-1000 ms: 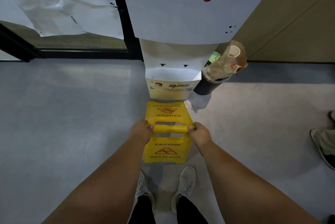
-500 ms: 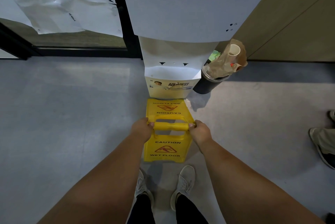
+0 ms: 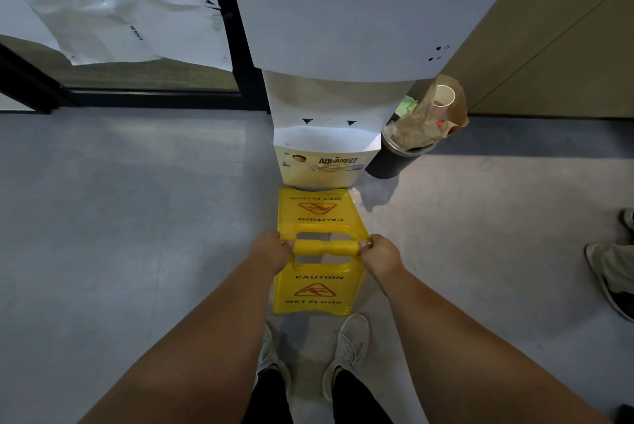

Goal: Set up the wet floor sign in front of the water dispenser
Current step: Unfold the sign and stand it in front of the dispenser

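Observation:
A yellow wet floor sign [image 3: 317, 291] stands spread open like a tent on the grey floor, its far panel reaching the foot of the white water dispenser [image 3: 356, 29]. My left hand [image 3: 269, 252] grips the left end of the sign's top handle bar. At the bar's right end my right hand [image 3: 380, 254] is closed around it. My two grey shoes show just behind the sign's near panel.
A black bin [image 3: 394, 158] stuffed with brown paper and a paper cup stands right of the dispenser. Another person's shoe and trouser leg [image 3: 610, 272] are at the right edge. Dark-framed glass with white paper sheets [image 3: 113, 5] is at the back left.
The sign has shifted a little toward the dispenser, and its far panel now meets the dispenser's foot. Both hands keep their grip on the handle bar.

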